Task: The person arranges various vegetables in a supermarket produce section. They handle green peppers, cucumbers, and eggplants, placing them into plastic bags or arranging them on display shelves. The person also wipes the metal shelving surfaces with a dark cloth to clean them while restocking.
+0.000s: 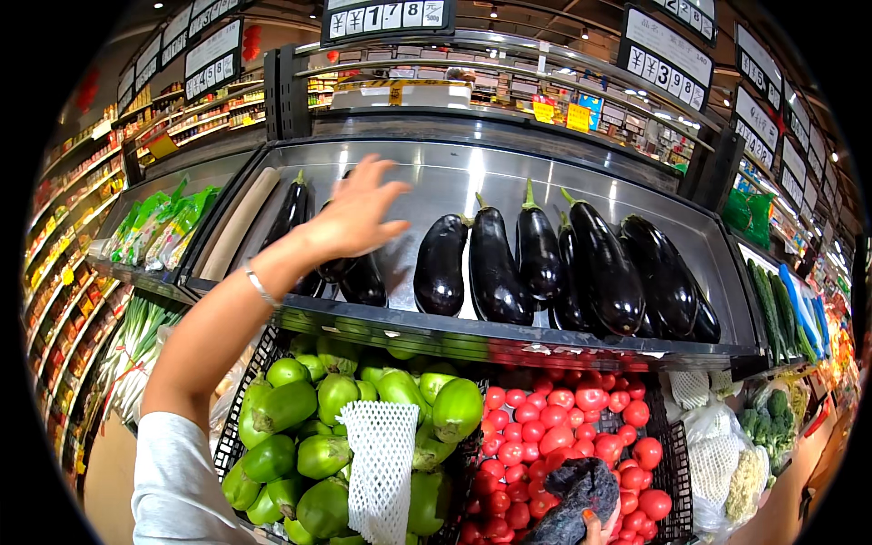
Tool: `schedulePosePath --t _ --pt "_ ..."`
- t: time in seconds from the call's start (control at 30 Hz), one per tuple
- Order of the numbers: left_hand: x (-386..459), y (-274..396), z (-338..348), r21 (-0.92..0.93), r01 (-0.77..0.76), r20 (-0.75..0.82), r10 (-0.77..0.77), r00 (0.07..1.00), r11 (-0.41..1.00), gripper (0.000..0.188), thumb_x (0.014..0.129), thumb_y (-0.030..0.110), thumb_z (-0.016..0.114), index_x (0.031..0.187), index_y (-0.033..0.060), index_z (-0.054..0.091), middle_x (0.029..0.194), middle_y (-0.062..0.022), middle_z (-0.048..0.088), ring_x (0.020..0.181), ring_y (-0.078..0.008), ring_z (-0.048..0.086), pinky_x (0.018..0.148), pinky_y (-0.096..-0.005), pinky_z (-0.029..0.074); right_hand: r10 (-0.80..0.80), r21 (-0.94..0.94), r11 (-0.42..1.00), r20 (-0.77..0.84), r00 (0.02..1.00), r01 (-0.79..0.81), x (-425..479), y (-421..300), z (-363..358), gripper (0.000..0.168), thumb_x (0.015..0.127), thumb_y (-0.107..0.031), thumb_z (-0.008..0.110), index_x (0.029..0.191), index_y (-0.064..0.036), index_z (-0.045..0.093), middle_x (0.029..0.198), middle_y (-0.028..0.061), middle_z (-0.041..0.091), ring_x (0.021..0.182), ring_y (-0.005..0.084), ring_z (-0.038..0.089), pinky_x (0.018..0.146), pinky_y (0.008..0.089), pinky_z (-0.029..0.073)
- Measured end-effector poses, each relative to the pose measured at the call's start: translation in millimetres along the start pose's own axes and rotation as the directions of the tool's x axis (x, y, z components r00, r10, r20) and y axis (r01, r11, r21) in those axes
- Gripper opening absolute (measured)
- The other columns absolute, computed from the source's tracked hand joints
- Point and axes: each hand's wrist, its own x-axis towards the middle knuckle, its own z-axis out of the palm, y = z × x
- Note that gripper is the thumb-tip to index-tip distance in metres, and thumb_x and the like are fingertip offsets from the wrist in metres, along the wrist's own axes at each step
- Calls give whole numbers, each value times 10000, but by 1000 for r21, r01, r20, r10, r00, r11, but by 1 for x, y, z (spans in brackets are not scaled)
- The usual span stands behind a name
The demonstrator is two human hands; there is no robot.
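Note:
My left hand point(355, 216), fingers spread and holding nothing, is over the left part of a steel display tray point(436, 178). Several dark purple eggplants point(501, 272) lie side by side to its right, stems mostly pointing away from me. A few more eggplants point(364, 283) lie beneath and left of the hand, partly hidden by it and my wrist. At the bottom edge my right hand point(599, 526), mostly out of frame, grips a crumpled dark grey cloth point(579, 497) above a crate of tomatoes point(558, 439).
Below the tray's front lip, green eggplants point(323, 456) fill a black crate, with a white foam net point(381, 463) on top. A rolled beige sheet point(238, 225) lies at the tray's left end. Cucumbers point(770, 306) are at right. Price signs point(667, 58) hang above a metal rail.

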Motion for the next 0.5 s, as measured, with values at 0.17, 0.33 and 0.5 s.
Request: schedulePosePath --t 0.17,0.33,0.5 --pt "34 42 37 -334 -478 619 572 538 812 597 597 104 696 1167 194 540 1249 -44 472 1262 -253 327 1037 -474 248 26 14 1000 30 999 -26 10 6 -3 647 697 -48 571 1319 -49 391 1246 134 473 1103 270 469 936 366 390" --pt "39 40 20 -180 -623 661 563 496 761 675 572 67 713 1192 224 499 1202 -19 497 1270 -239 330 1010 -645 165 42 11 999 0 999 -42 15 10 -10 648 694 -40 568 1318 -55 394 1254 130 469 1112 268 465 943 365 388" --pt "26 -21 -11 -95 -229 593 240 768 969 545 612 -22 643 1114 150 521 1120 -53 521 1134 -306 461 951 -441 390 58 14 998 -23 998 -58 17 13 -13 650 691 -32 565 1318 -60 397 1261 127 465 1120 267 461 950 364 385"
